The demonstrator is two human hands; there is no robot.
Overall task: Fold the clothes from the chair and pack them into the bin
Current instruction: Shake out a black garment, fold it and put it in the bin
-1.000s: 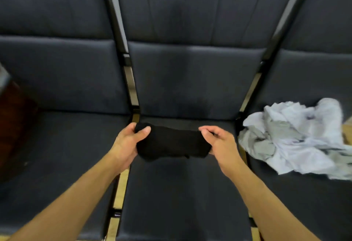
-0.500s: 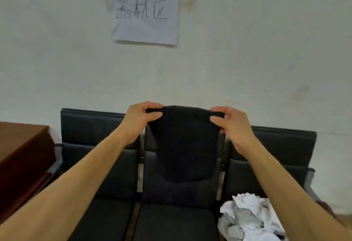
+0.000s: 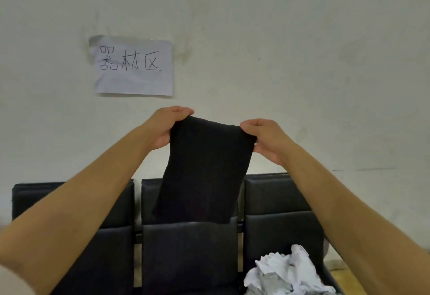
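Two hands hold one black garment [image 3: 204,173] up in the air, in front of a pale wall [image 3: 302,50]. The left hand [image 3: 166,127] pinches the garment's upper left corner, thumb and fingers closed over the cloth edge. The right hand [image 3: 265,138] grips the upper right corner the same way, its fingers curled over the fabric. The top edge runs between the hands, slightly higher on the left. The cloth hangs down freely from that edge, narrow and long, with its lower end in front of the backrest of the middle seat of a row of dark chairs [image 3: 279,201]. Both bare forearms reach in from the lower corners of the view. On the right-hand seat lies a crumpled heap of white and grey clothes [image 3: 286,273], well apart from the hanging garment. Above and to the left of the hands a sheet of paper [image 3: 133,66] with handwritten characters is stuck to the wall.
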